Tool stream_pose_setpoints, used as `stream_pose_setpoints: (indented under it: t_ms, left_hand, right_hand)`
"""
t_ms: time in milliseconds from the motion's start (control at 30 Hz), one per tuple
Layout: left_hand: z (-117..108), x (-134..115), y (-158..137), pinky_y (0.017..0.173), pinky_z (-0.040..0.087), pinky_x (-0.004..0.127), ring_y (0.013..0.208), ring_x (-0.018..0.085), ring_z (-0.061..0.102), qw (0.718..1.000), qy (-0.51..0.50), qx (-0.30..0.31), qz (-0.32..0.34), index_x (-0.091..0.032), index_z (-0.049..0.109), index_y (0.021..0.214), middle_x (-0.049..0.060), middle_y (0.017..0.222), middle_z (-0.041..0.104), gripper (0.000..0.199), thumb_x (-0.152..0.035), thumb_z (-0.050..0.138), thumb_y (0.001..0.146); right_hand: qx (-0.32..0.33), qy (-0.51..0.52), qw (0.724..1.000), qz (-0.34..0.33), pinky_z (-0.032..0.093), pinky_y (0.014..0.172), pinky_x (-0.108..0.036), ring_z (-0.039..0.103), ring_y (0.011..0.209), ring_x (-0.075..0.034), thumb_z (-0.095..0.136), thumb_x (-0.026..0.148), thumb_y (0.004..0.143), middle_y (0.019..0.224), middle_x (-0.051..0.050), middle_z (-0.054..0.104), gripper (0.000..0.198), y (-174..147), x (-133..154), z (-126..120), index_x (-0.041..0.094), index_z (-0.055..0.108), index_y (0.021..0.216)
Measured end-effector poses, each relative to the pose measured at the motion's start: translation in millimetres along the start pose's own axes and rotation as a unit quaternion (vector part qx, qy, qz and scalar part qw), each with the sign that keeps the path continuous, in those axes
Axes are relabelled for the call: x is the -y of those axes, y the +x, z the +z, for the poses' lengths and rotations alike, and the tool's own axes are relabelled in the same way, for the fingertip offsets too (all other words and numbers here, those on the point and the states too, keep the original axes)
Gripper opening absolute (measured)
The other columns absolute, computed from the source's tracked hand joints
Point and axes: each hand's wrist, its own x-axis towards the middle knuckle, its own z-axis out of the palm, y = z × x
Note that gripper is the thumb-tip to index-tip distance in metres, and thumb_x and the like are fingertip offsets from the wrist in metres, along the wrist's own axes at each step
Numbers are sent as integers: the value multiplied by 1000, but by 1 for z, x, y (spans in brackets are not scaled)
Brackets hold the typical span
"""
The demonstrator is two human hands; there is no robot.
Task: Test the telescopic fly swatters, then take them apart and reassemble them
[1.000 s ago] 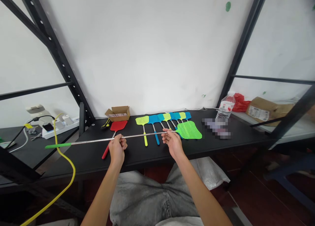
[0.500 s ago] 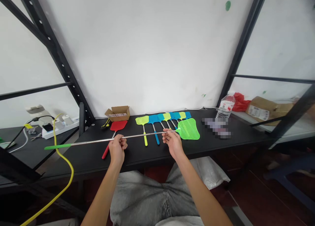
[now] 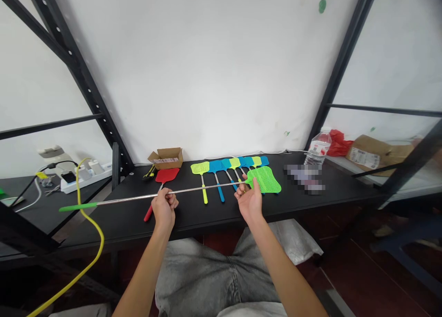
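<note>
A bright green fly swatter (image 3: 265,179) with a long metal rod lies level across both my hands above the black table. My left hand (image 3: 165,206) is closed around the middle of the rod. At the neck, where rod meets mesh head, my right hand (image 3: 249,201) grips it with thumb and fingers. The green handle end points to the far left. Behind the rod, a yellow fly swatter (image 3: 200,168) and a blue fly swatter (image 3: 216,166) lie in a row with several more. A red fly swatter (image 3: 167,175) rests beyond my left hand.
A small cardboard box (image 3: 168,158) stands at the back left. On the right is a clear plastic bottle (image 3: 316,150). A yellow cable (image 3: 101,240) hangs at the left, by the swatter's handle. A white power strip (image 3: 86,177) and black metal posts (image 3: 333,84) flank the table.
My right hand has slid right along the rod to the neck of the green swatter, its thumb now at the head. The swatter has tilted slightly. My left hand keeps its hold.
</note>
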Motion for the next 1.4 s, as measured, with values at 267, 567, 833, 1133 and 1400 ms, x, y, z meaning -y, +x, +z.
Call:
stream_pose_setpoints:
  t_ms: [267,567,833,1133,1400]
  left_hand:
    - [-7,-5,2,37,20,22,33,6,22,998,-44,-38,31,-21,34,56,-9,44,25,35,-44,45,79]
    - [-11,1,6,34,16,24,29,7,18,998,-34,-38,21,-23,29,48,-8,38,20,37,-40,39,80]
    - [-5,1,1,34,16,22,32,7,18,999,-22,20,17,-23,27,51,-8,41,17,37,-40,42,80]
    - [9,11,-11,35,17,22,33,8,19,995,21,96,-21,-23,26,51,-7,42,19,41,-45,39,83]
    - [34,34,-41,38,18,23,39,8,20,968,76,230,-69,-22,31,51,-5,46,25,49,-55,36,87]
  right_hand:
    - [-45,-44,994,-91,32,50,-28,31,46,-11,45,64,87,54,7,31,48,1,-2,-2,22,63,103]
    - [-40,-26,993,-105,30,49,-26,30,46,-10,52,60,87,51,8,32,44,1,-2,-2,22,64,105]
    - [-32,-59,990,-120,32,50,-27,31,45,-10,49,63,87,50,8,32,46,2,-4,-5,23,62,105]
    - [-29,-69,991,-113,31,50,-27,31,45,-10,50,60,87,49,8,32,42,0,-4,-2,23,63,100]
    - [-28,-86,991,-99,31,50,-26,30,45,-10,52,58,87,49,9,32,40,-2,-3,1,21,63,98]
